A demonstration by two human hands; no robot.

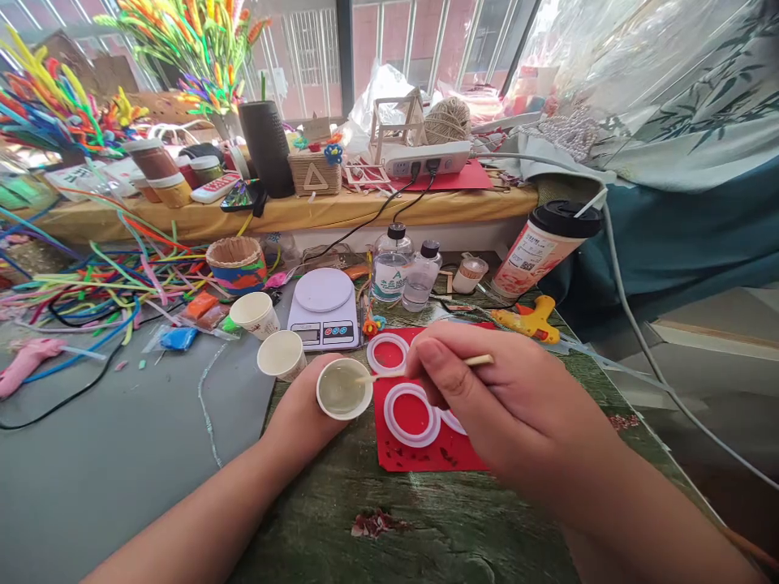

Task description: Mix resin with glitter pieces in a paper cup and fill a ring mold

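Observation:
My left hand (304, 405) is wrapped round a paper cup (345, 412) that holds a clear, slightly cloudy liquid. Between the thumb and fingers of my right hand (480, 389) is a thin wooden stick (389, 375), its tip reaching into the cup. Under my right hand lies a red sheet (395, 461) with white ring-shaped molds (393, 426) on it; one mold is partly covered by the hand. Dark flakes lie on the sheet's front part. Two more paper cups (281, 357) stand left of the held one, beside a white digital scale (324, 304).
Two clear bottles with black caps (393, 268) stand behind the sheet. A yellow glue gun (529, 321) and a lidded drink cup (539, 251) are at the right. Colourful pipe cleaners (109, 284) crowd the left. A power strip (429, 161) sits on the ledge. Dried petals (380, 523) lie in front.

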